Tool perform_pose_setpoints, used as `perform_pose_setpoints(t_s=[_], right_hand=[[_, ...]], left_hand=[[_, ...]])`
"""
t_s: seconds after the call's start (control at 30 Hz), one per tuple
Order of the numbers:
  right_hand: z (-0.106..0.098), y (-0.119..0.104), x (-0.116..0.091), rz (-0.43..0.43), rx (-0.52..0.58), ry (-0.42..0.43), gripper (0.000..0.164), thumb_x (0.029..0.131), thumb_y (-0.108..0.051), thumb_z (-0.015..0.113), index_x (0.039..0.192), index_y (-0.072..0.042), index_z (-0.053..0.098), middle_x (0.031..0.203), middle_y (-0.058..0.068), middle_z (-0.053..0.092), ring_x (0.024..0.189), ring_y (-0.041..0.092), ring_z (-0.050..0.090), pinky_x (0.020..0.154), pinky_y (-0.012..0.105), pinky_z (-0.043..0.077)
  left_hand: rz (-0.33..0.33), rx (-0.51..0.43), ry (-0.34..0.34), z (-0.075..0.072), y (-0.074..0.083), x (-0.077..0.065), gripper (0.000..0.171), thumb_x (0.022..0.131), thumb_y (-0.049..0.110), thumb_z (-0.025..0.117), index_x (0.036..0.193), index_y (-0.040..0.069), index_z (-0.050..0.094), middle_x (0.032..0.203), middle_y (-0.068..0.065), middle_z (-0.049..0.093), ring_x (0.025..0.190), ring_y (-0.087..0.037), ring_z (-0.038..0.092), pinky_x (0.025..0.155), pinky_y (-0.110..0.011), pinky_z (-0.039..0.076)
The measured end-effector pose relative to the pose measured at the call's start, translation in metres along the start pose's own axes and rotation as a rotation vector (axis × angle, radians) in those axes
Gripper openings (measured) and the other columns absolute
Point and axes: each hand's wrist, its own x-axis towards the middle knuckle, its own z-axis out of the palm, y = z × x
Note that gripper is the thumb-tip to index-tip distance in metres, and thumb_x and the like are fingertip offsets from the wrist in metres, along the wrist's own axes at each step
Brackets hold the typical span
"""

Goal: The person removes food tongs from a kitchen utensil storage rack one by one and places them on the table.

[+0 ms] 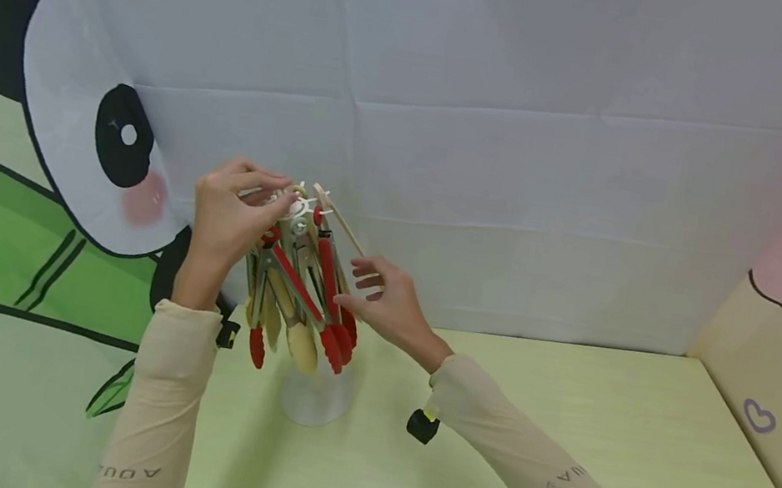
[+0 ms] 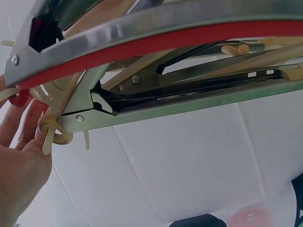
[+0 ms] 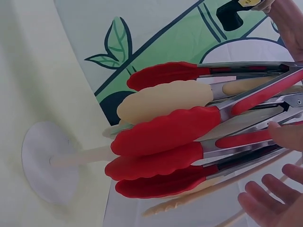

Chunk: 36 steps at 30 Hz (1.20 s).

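A white utensil stand (image 1: 316,400) bears several hanging tongs with red or cream tips. At its top, my left hand (image 1: 233,208) holds the hooked hub (image 1: 301,205) between thumb and fingers. The left wrist view shows these fingers behind a cream hanging ring (image 2: 61,137). My right hand (image 1: 390,299) is at the stand's right side, thumb and fingers apart around a leg of the wooden tongs (image 1: 341,221). In the right wrist view, its thumb (image 3: 286,137) overlaps the handle of red-tipped tongs (image 3: 156,161), fingers spread below.
The stand's round base (image 3: 45,163) rests on a pale yellow-green table (image 1: 522,432). Close behind hangs a white cloth backdrop (image 1: 486,165), with a panda print at left and a pink printed figure at right. Black cameras (image 1: 422,426) are worn on the wrists.
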Motion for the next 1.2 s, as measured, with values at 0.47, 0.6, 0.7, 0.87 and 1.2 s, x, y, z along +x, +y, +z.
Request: perform_pose_setpoints(t_s=[0.47, 0.6, 0.7, 0.87, 1.2], right_hand=[[0.016, 0.001, 0.002, -0.006, 0.051, -0.024, 0.047, 0.074, -0.020, 0.070, 0.115, -0.010, 0.050, 0.103, 0.006, 0.057, 0.091, 0.023, 0.057, 0.074, 0.029, 0.049], [0.019, 0.002, 0.003, 0.018, 0.056, -0.024, 0.045, 0.074, -0.020, 0.070, 0.114, -0.012, 0.050, 0.103, 0.002, 0.056, 0.090, 0.020, 0.057, 0.073, 0.025, 0.049], [0.021, 0.003, 0.003, 0.039, 0.061, -0.030, 0.044, 0.075, -0.020, 0.070, 0.114, -0.014, 0.050, 0.104, 0.001, 0.056, 0.089, 0.018, 0.057, 0.072, 0.024, 0.048], [0.024, 0.005, 0.003, 0.047, 0.065, -0.029, 0.043, 0.075, -0.017, 0.070, 0.113, -0.015, 0.050, 0.103, 0.001, 0.055, 0.089, 0.017, 0.056, 0.075, 0.028, 0.048], [0.026, 0.005, 0.003, -0.002, 0.054, 0.014, 0.041, 0.075, -0.011, 0.069, 0.111, -0.012, 0.049, 0.096, 0.006, 0.057, 0.085, 0.020, 0.057, 0.076, 0.032, 0.049]], left_hand=[[-0.041, -0.060, -0.028, 0.000, -0.003, -0.003, 0.016, 0.074, 0.003, 0.067, 0.086, -0.008, 0.068, 0.085, -0.017, 0.056, 0.083, -0.030, 0.056, 0.078, -0.033, 0.048], [-0.045, -0.069, -0.026, 0.000, -0.005, -0.001, 0.016, 0.073, 0.003, 0.067, 0.086, -0.007, 0.068, 0.084, -0.017, 0.056, 0.082, -0.030, 0.056, 0.077, -0.029, 0.048], [-0.050, -0.068, -0.024, -0.001, -0.007, -0.001, 0.017, 0.074, 0.004, 0.067, 0.086, -0.006, 0.068, 0.085, -0.017, 0.056, 0.082, -0.031, 0.056, 0.076, -0.029, 0.049], [-0.057, -0.060, -0.024, -0.001, -0.008, 0.000, 0.016, 0.074, 0.005, 0.067, 0.086, -0.005, 0.069, 0.084, -0.016, 0.056, 0.082, -0.029, 0.057, 0.075, -0.029, 0.049], [-0.064, -0.081, -0.029, -0.001, -0.007, -0.001, 0.016, 0.073, 0.003, 0.067, 0.087, -0.006, 0.068, 0.083, -0.018, 0.054, 0.081, -0.030, 0.057, 0.077, -0.031, 0.048]])
